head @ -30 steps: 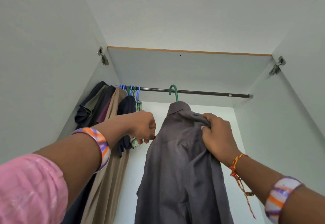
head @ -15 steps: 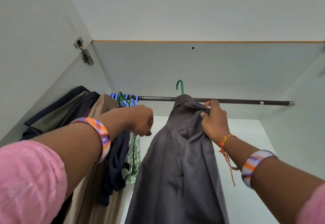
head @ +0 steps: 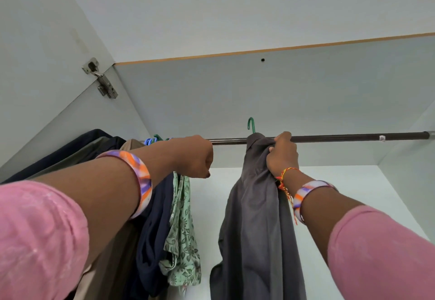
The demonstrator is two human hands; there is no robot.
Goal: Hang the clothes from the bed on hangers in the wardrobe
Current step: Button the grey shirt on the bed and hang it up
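Hanging rail: your wardrobe (head: 259, 102) has a dark metal rod (head: 341, 138) running left to right under a pale grey top panel with a thin wood edge.
Wardrobe contents: bunched at the left end you've got a navy garment (head: 155, 241), a green leaf-print one (head: 182, 236), a tan one and a couple of dark ones on blue and green hangers (head: 153, 139).
Grey shirt: smooth dark grey shirt (head: 254, 229), soft folds, long axis straight down, collar up at the rod, well apart from the bunch.
Green hanger: its thin plastic hook (head: 251, 124) pokes up above the rod, curling left; can't tell if it's seated.
Right hand: your right hand (head: 282, 156) has fingers curled into the shirt's shoulder fabric, just at the rod.
Left hand: your left hand (head: 195, 156) is a closed fist; honestly can't tell if anything's in it.
Extras: striped orange-purple bangles, pink sleeves, metal hinge (head: 101, 81) on the left wall.
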